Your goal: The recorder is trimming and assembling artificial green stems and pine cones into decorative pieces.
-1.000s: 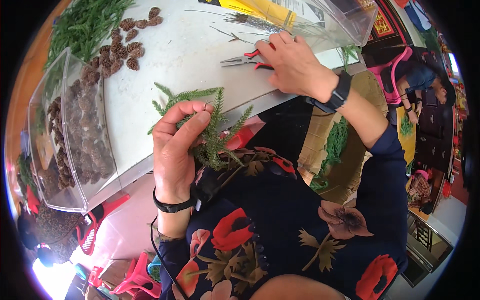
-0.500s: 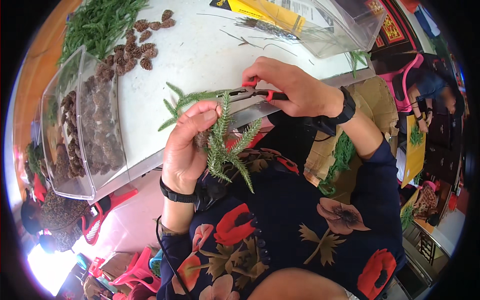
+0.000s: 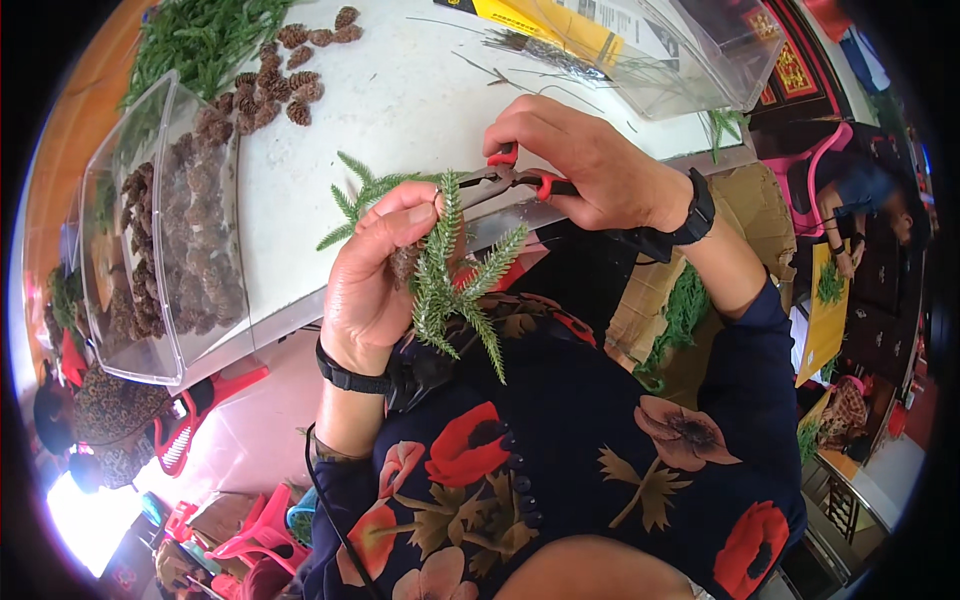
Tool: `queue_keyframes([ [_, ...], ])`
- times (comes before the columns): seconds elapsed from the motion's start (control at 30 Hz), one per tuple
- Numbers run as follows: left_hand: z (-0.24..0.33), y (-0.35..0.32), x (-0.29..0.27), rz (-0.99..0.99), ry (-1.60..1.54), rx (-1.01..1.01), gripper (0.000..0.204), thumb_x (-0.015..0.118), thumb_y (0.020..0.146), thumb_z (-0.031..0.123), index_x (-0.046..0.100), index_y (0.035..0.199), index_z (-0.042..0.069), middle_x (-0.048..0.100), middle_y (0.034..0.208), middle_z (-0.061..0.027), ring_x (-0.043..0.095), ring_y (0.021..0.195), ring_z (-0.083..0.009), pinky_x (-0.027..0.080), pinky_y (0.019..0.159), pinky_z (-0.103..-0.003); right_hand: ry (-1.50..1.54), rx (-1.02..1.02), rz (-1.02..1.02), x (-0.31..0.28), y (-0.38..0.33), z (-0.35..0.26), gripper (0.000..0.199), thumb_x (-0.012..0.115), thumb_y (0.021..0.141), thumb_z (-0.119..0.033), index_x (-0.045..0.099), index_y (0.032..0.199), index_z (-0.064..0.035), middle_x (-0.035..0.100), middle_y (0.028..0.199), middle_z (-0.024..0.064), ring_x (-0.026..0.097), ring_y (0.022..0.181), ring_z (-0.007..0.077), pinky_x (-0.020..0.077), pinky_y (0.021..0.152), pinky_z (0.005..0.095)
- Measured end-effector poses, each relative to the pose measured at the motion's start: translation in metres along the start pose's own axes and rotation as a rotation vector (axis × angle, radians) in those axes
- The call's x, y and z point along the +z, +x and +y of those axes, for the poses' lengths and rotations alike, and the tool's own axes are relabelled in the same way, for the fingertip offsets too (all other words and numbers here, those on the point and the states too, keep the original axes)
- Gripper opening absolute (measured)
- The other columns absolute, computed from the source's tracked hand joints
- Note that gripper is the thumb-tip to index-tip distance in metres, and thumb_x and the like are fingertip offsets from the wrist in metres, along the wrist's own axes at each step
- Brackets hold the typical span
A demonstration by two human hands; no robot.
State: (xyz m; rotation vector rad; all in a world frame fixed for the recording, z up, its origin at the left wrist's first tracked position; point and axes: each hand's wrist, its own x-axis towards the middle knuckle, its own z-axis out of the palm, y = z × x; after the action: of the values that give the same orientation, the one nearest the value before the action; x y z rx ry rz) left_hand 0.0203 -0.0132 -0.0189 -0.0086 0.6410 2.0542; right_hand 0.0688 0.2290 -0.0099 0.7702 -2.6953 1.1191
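My left hand (image 3: 372, 275) is closed around a green artificial pine sprig (image 3: 436, 290), pinching its stem near the thumb tip. A brown pinecone (image 3: 404, 264) shows partly between the palm and the needles. In my right hand (image 3: 600, 165) are pliers with red-and-black handles (image 3: 503, 176), held level above the table's front edge. Their jaws point left at my left fingertips; whether they grip the stem or a wire is too small to tell. Another green sprig (image 3: 355, 200) extends behind my left fingers over the white table.
Loose pinecones (image 3: 270, 95) and a heap of green sprigs (image 3: 205, 50) lie at the far left. A clear bin of pinecones (image 3: 175, 245) stands at the table's left edge. Thin wires (image 3: 545, 55) and another clear bin (image 3: 700, 60) are at the back right. Someone sits at far right.
The pliers' handles look slightly wider apart and my right fingers a little more lifted. My left hand keeps its pinch on the sprig. The whole view has shifted slightly.
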Motion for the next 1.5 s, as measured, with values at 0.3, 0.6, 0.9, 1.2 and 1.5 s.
queue_keyframes([
  [0.3, 0.000, -0.002, -0.005, -0.085, -0.007, -0.011, 0.018, 0.055, 0.085, 0.005, 0.060, 0.101, -0.002, 0.065, 0.094, -0.0084, 0.060, 0.079, -0.0159, 0.049, 0.074, -0.027, -0.030, -0.044, -0.011, -0.001, 0.011, -0.001, 0.053, 0.062, 0.060, 0.010, 0.053, 0.110, -0.0063, 0.055, 0.098, 0.0096, 0.056, 0.091, 0.0299, 0.0471, 0.076, 0.0356],
  [0.6, 0.004, -0.006, 0.002, 0.049, 0.108, 0.004, 0.014, 0.058, 0.087, 0.006, 0.063, 0.098, -0.001, 0.067, 0.093, -0.0058, 0.061, 0.081, -0.0121, 0.047, 0.075, -0.024, -0.033, -0.045, -0.098, -0.012, 0.019, -0.007, 0.033, 0.064, 0.069, 0.002, 0.055, 0.100, -0.0021, 0.058, 0.080, 0.0078, 0.056, 0.069, 0.0251, 0.0462, 0.065, 0.0293],
  [0.9, -0.003, -0.009, 0.015, 0.356, 0.684, 0.424, 0.011, 0.062, 0.087, 0.006, 0.066, 0.094, -0.002, 0.067, 0.090, -0.0024, 0.057, 0.082, -0.0067, 0.045, 0.076, -0.021, 0.246, 0.627, -0.175, -0.021, 0.020, -0.049, 0.017, 0.059, 0.089, -0.015, 0.054, 0.098, -0.0015, 0.050, 0.068, 0.0092, 0.047, 0.060, 0.0169, 0.0388, 0.060, 0.0247],
  [1.2, -0.007, -0.009, 0.009, 0.376, 0.815, 0.549, 0.011, 0.062, 0.088, 0.006, 0.065, 0.095, -0.003, 0.065, 0.089, -0.0018, 0.054, 0.084, -0.0057, 0.042, 0.077, -0.020, 0.012, 0.544, -0.183, -0.007, 0.011, -0.071, 0.021, 0.061, 0.088, -0.018, 0.054, 0.099, -0.0014, 0.056, 0.072, 0.0148, 0.052, 0.064, 0.0328, 0.0429, 0.061, 0.0348],
  [1.5, -0.005, -0.011, 0.007, 0.414, 0.770, 0.526, 0.010, 0.063, 0.087, 0.006, 0.066, 0.094, -0.001, 0.063, 0.086, 0.0008, 0.052, 0.081, -0.0051, 0.041, 0.074, -0.019, -0.096, 0.453, -0.142, -0.001, 0.011, -0.069, 0.022, 0.062, 0.087, -0.019, 0.053, 0.098, -0.0023, 0.058, 0.075, 0.0184, 0.056, 0.073, 0.0395, 0.0425, 0.061, 0.0410],
])
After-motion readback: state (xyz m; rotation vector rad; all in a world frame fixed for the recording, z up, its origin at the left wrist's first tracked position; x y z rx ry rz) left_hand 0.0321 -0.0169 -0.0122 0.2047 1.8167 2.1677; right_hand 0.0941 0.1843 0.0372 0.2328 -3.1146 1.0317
